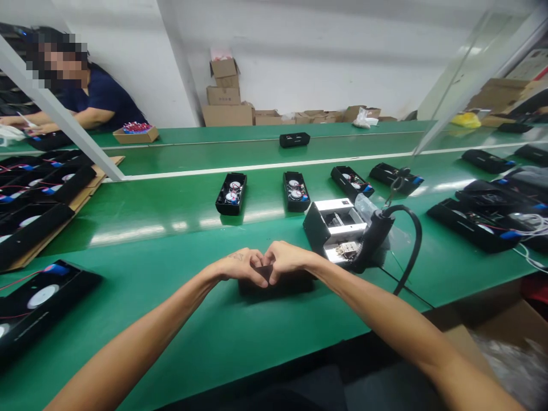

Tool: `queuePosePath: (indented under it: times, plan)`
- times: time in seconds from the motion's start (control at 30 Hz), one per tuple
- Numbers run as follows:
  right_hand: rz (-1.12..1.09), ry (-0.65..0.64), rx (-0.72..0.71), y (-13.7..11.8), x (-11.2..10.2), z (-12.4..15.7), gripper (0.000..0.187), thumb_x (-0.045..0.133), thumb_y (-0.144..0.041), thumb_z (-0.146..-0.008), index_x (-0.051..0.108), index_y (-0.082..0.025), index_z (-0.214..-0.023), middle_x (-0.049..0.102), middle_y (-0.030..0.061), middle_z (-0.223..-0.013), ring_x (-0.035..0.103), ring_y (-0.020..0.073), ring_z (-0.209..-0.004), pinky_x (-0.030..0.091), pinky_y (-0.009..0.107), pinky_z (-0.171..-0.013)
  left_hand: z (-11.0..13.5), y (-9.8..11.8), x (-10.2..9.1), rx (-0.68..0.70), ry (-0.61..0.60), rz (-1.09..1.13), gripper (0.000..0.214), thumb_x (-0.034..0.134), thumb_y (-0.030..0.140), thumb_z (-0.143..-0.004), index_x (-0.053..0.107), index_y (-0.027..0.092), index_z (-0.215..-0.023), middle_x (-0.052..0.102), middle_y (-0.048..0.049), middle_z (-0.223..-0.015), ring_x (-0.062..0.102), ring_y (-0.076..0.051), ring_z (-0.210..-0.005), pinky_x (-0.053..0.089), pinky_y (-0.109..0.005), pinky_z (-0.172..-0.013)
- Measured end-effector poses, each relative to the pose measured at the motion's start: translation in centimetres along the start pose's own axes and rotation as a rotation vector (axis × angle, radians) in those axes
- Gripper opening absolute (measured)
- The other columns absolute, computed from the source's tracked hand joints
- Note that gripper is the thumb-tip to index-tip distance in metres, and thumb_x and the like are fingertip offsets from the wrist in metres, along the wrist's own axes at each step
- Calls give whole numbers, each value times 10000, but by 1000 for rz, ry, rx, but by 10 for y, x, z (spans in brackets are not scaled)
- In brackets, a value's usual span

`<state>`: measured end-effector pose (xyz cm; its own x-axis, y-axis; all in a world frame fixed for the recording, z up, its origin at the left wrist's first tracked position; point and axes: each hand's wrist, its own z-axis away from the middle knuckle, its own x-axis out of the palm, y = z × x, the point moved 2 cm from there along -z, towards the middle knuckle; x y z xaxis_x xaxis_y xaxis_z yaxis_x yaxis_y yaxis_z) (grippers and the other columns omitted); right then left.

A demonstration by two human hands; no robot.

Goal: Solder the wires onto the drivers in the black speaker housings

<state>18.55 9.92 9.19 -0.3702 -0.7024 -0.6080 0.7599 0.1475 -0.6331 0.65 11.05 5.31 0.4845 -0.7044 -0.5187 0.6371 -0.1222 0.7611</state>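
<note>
My left hand and my right hand meet at the fingertips, curled downward over a black rectangular casing on the green workbench. Whether they grip the casing or only rest on it, I cannot tell. To the right of my right hand, a black corded power screwdriver lies against a silver-and-black metal fixture. Farther along the bench stand open black casings with round white parts, including one and another.
Stacks of black casings with red wires line both sides of the bench. A raised green conveyor runs behind. A seated person works at the far left beside a small cardboard tray. Cardboard boxes stand against the back wall.
</note>
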Motion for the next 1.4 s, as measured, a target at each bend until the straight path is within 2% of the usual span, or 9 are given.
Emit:
queuePosePath:
  times: [0.27,0.43,0.57,0.63,0.7,0.83,1.07,1.27,1.4]
  plan:
    - [54,23,20,-8,6,6,195,867,-176,-613,708,-176,-725,598,-56,-626,540,130,-635,341,244,-546,3,2,6,43,-11,22,416,900,482,-511,619,201,-635,691,4,-998,604,-181,-864,455,-271,-699]
    - [242,241,-258,-8,36,50,207,789,-181,-708,765,-203,-912,719,17,-746,673,217,-765,479,301,-725,25,-1,35,178,138,-190,242,887,376,-633,696,229,-651,701,-7,-1127,625,-258,-1092,521,-359,-878]
    - [27,1042,-373,27,49,106,230,690,-226,-902,695,-239,-1132,738,81,-1053,678,254,-1011,557,402,-913,47,-9,76,369,427,-508,182,834,163,-636,740,280,-740,716,-20,-1128,525,-377,-1329,458,-557,-1054]
    - [12,1534,-160,61,49,129,322,688,-315,-945,640,-236,-1254,677,127,-1189,657,281,-1078,565,458,-932,54,-15,92,415,519,-597,287,785,69,-599,739,286,-781,723,-24,-1144,470,-408,-1394,395,-623,-1101]
    - [52,1743,113,94,45,140,554,713,-434,-934,551,-205,-1411,596,189,-1352,621,337,-1200,538,538,-1003,57,-20,101,439,558,-627,346,746,29,-575,729,285,-806,729,-22,-1155,458,-413,-1407,364,-642,-1117]
    - [-187,1555,229,142,27,132,595,698,-561,-914,564,-187,-1357,699,176,-1250,680,339,-1150,557,543,-996,56,-28,100,463,558,-662,335,726,48,-575,712,291,-805,730,-10,-1157,448,-420,-1411,360,-647,-1108]
    - [-724,1423,-144,145,24,124,339,693,-411,-891,546,-216,-1127,590,-75,-660,573,134,-505,513,309,-566,51,-44,99,522,582,-757,288,732,135,-602,727,328,-815,737,-13,-1149,481,-418,-1367,398,-621,-1054]
    - [-823,1722,-367,115,-10,147,369,715,-388,-890,476,-262,-1142,475,-132,-586,477,102,-414,429,264,-470,44,-42,101,516,688,-748,161,763,207,-685,727,324,-790,757,-22,-1110,529,-421,-1305,437,-581,-969]
    - [-684,1729,-392,105,-29,139,403,731,-394,-882,483,-248,-1163,522,-131,-563,502,111,-423,472,288,-514,41,-39,99,502,676,-758,116,770,224,-711,730,312,-774,756,-23,-1116,527,-417,-1303,437,-560,-949]
